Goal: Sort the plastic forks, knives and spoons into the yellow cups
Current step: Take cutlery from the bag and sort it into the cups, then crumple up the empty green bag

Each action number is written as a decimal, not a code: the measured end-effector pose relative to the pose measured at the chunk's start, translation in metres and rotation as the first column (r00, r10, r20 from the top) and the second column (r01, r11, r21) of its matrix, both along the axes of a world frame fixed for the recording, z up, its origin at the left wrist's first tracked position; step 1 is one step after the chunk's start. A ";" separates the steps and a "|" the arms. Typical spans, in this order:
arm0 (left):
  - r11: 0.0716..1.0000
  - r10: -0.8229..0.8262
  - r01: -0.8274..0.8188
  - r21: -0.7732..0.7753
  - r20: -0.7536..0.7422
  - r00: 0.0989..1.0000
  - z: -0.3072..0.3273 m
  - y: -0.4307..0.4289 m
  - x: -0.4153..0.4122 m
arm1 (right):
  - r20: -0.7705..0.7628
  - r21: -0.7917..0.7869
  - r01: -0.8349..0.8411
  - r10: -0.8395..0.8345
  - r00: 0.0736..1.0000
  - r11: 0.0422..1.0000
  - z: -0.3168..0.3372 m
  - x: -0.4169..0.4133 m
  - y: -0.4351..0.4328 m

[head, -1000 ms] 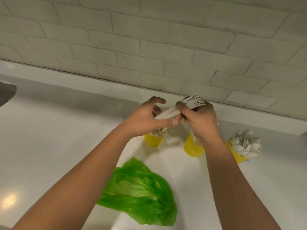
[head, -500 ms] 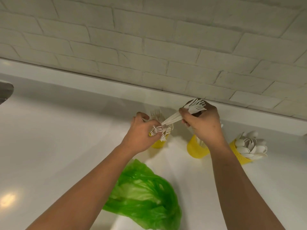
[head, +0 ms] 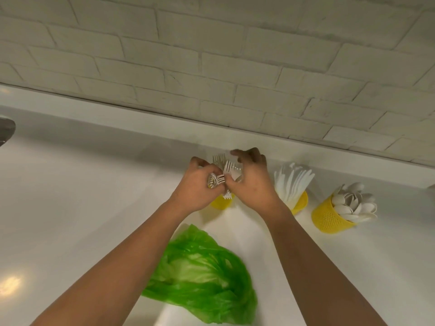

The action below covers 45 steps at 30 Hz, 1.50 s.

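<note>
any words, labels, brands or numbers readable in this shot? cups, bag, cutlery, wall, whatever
No text can be read anywhere in the head view.
yellow cups: plain, with no label or print in view.
green bag: no print shows on its crumpled plastic.
forks, knives, spoons: plain white; any moulded marks are too small to tell.
brick wall and counter: no sign or number.

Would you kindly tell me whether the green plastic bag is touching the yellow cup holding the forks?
Apart. The head view shows bare white counter between the top edge of the green bag and the base of the fork cup.
</note>
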<state>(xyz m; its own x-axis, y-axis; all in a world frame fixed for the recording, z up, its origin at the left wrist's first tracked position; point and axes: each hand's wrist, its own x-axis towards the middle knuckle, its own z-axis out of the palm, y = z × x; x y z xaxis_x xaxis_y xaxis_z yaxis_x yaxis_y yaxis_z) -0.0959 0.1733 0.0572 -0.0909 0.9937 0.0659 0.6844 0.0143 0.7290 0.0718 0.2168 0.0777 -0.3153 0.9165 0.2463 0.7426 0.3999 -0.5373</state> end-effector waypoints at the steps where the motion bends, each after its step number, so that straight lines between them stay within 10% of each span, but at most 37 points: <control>1: 1.000 -0.004 0.004 -0.002 0.007 1.000 0.000 0.000 0.000 | -0.052 0.021 -0.018 0.019 0.998 1.000 0.003 0.001 -0.003; 10: 0.999 -0.048 0.048 -0.002 -0.011 0.999 -0.001 -0.001 -0.003 | 0.438 0.028 -0.202 0.169 0.883 0.979 -0.010 0.002 -0.017; 21: 0.997 0.074 -0.079 0.014 0.219 0.973 0.004 -0.007 -0.005 | 0.446 0.032 -0.140 0.111 0.888 0.990 -0.010 0.000 -0.025; 27: 0.995 0.083 -0.094 0.032 0.238 0.968 0.018 -0.057 -0.006 | 0.094 0.128 -0.126 0.114 0.989 0.984 0.010 0.003 -0.067; 32: 0.980 0.195 -0.196 -0.027 -0.025 0.980 -0.014 -0.117 -0.028 | 0.148 -0.165 -0.269 0.293 0.944 0.949 -0.023 0.008 -0.123; 37: 0.843 -0.066 -0.142 -0.519 -0.361 0.930 -0.043 -0.143 -0.037 | 0.437 -0.478 -0.195 0.424 0.793 0.857 -0.069 0.007 -0.148; 45: 0.915 -0.054 -0.082 -0.396 -0.320 0.946 -0.047 -0.140 -0.023 | 0.186 -0.561 -0.071 0.209 0.960 0.825 -0.067 -0.002 -0.145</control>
<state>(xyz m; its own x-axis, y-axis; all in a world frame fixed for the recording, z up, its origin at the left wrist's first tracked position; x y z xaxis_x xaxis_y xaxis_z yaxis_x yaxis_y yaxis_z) -0.1187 0.0335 0.0102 -0.1467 0.9402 -0.3073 0.8751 0.2682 0.4028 0.0700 0.0714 0.0107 -0.4343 0.8193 -0.3744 0.8299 0.2024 -0.5199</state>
